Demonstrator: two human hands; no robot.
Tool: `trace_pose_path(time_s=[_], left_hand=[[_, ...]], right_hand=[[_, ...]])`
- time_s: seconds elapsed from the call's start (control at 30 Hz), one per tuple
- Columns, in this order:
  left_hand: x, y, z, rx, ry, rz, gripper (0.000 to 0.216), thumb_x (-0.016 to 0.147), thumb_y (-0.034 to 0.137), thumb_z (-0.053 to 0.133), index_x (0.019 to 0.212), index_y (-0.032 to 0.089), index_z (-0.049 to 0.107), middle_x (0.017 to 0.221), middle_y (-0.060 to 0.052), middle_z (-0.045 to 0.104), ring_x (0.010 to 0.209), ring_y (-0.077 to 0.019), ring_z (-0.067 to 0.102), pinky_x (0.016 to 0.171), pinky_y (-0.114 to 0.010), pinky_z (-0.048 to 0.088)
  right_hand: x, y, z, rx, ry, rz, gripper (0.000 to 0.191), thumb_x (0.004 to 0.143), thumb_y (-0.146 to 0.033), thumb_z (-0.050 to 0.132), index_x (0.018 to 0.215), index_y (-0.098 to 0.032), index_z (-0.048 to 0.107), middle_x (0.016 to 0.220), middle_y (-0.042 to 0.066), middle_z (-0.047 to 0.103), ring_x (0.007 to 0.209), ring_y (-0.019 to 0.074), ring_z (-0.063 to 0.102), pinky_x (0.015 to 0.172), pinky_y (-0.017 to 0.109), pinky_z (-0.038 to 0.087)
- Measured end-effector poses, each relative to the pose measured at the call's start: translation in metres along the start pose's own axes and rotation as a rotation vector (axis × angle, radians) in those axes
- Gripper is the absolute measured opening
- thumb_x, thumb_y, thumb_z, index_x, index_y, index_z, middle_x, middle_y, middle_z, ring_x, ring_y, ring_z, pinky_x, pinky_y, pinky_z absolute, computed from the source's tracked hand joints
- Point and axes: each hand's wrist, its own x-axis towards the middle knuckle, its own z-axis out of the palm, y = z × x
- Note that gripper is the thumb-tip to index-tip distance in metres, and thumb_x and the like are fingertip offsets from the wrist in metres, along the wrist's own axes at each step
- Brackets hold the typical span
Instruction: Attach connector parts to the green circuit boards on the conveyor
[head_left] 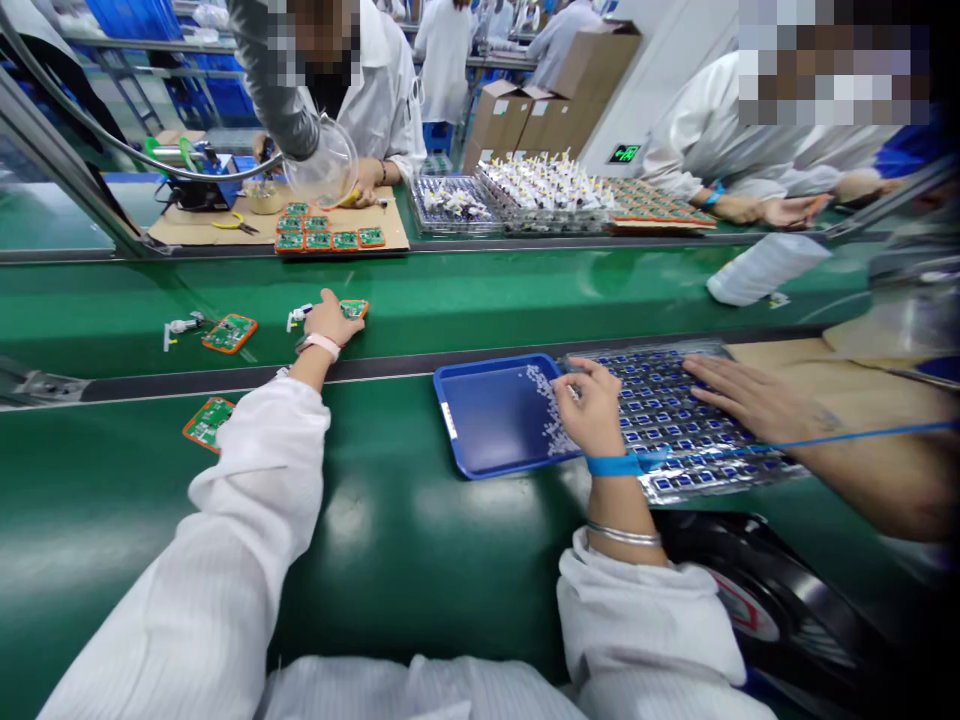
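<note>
My left hand [332, 325] reaches onto the green conveyor belt, its fingers curled around the near side of a green circuit board [355, 308] in an orange frame. Just left of that hand lies a small white part [298, 317]. Over the right edge of a blue tray [487, 462], my right hand [592, 405] is closed in a pinch; what its fingertips hold is too small to make out. Small clear pieces [538, 385] are scattered along the tray's right side. Another framed board [229, 333] rests on the belt, and one more [206, 422] sits by my left sleeve.
A co-worker's hand [750, 395] lies over a clear blister tray [660, 430] of dark blue parts at right. Below it stands a black fan-like device [780, 600]. A white roll [769, 268] is on the belt. Across it, boards [330, 238] lie on cardboard before another worker.
</note>
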Motion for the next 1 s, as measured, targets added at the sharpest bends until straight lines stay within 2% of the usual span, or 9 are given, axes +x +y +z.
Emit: trace_pose_path(time_s=[0.07,0.13,0.3,0.37,0.43,0.57,0.67,0.73,1.0], left_hand=[[-0.019,-0.012,-0.007,-0.148,0.006,0.089,0.059,0.065,0.049,0.069,0.105,0.015,0.042,0.094,-0.011,0.063,0.086,-0.0264,0.062,0.073,-0.033,0.046],[-0.050,-0.021,-0.011,-0.287,0.005,0.262,0.054,0.064,0.049,0.069,0.100,0.018,0.042,0.093,-0.007,0.062,0.084,-0.0223,0.061,0.073,-0.031,0.046],[-0.145,-0.041,-0.008,-0.411,-0.182,0.661,0.040,0.067,0.041,0.069,0.089,0.019,0.044,0.099,-0.006,0.060,0.091,-0.0216,0.058,0.080,-0.033,0.045],[-0.172,-0.049,-0.006,-0.399,-0.269,0.762,0.035,0.068,0.037,0.069,0.088,0.019,0.046,0.103,-0.007,0.059,0.097,-0.0228,0.055,0.085,-0.035,0.044],[-0.188,-0.054,-0.006,-0.397,-0.321,0.813,0.034,0.070,0.035,0.069,0.093,0.019,0.050,0.109,-0.009,0.058,0.103,-0.0235,0.052,0.090,-0.036,0.041],[-0.197,-0.049,-0.007,-0.475,-0.311,0.770,0.036,0.073,0.039,0.068,0.102,0.019,0.058,0.112,-0.009,0.057,0.105,-0.0230,0.051,0.093,-0.037,0.039],[-0.194,-0.037,-0.006,-0.557,-0.237,0.668,0.015,0.084,0.032,0.057,0.090,0.020,0.065,0.099,-0.006,0.063,0.093,-0.0190,0.055,0.086,-0.034,0.042],[-0.192,-0.030,-0.003,-0.604,-0.228,0.638,0.014,0.085,0.027,0.055,0.083,0.020,0.067,0.091,-0.004,0.065,0.086,-0.0176,0.057,0.083,-0.033,0.043],[-0.185,-0.032,0.003,-0.746,-0.361,0.537,0.007,0.076,0.021,0.064,0.075,0.019,0.071,0.091,-0.004,0.068,0.086,-0.0171,0.061,0.082,-0.033,0.046]], right_hand=[[0.000,-0.024,-0.001,0.206,0.059,-0.003,0.015,0.080,-0.030,0.048,0.074,-0.018,0.056,0.108,0.014,0.054,0.104,0.0263,0.050,0.089,0.048,0.040],[-0.008,-0.061,0.005,0.410,0.027,-0.007,0.016,0.082,-0.033,0.049,0.078,-0.019,0.055,0.105,0.013,0.055,0.100,0.0240,0.053,0.085,0.043,0.043],[-0.056,-0.152,0.042,0.743,-0.345,-0.086,0.015,0.086,-0.030,0.048,0.075,-0.021,0.053,0.102,0.009,0.055,0.101,0.0200,0.054,0.090,0.038,0.044],[-0.074,-0.168,0.056,0.760,-0.401,-0.071,0.015,0.086,-0.029,0.047,0.076,-0.021,0.053,0.102,0.009,0.054,0.101,0.0197,0.054,0.091,0.038,0.044],[-0.084,-0.170,0.066,0.722,-0.411,-0.060,0.014,0.086,-0.028,0.047,0.076,-0.021,0.053,0.102,0.009,0.053,0.103,0.0202,0.052,0.092,0.039,0.042],[-0.085,-0.163,0.072,0.626,-0.476,-0.083,0.013,0.085,-0.027,0.048,0.076,-0.020,0.055,0.104,0.009,0.053,0.105,0.0223,0.050,0.093,0.043,0.039],[-0.082,-0.162,0.072,0.598,-0.488,-0.101,0.013,0.085,-0.027,0.048,0.076,-0.020,0.055,0.105,0.009,0.054,0.105,0.0227,0.049,0.093,0.044,0.038],[-0.081,-0.163,0.071,0.602,-0.485,-0.102,0.014,0.085,-0.027,0.048,0.076,-0.021,0.055,0.104,0.009,0.054,0.104,0.0225,0.049,0.093,0.044,0.039],[-0.080,-0.161,0.071,0.580,-0.538,-0.153,0.011,0.084,-0.024,0.049,0.076,-0.020,0.054,0.106,0.009,0.054,0.104,0.0222,0.048,0.093,0.044,0.038]])
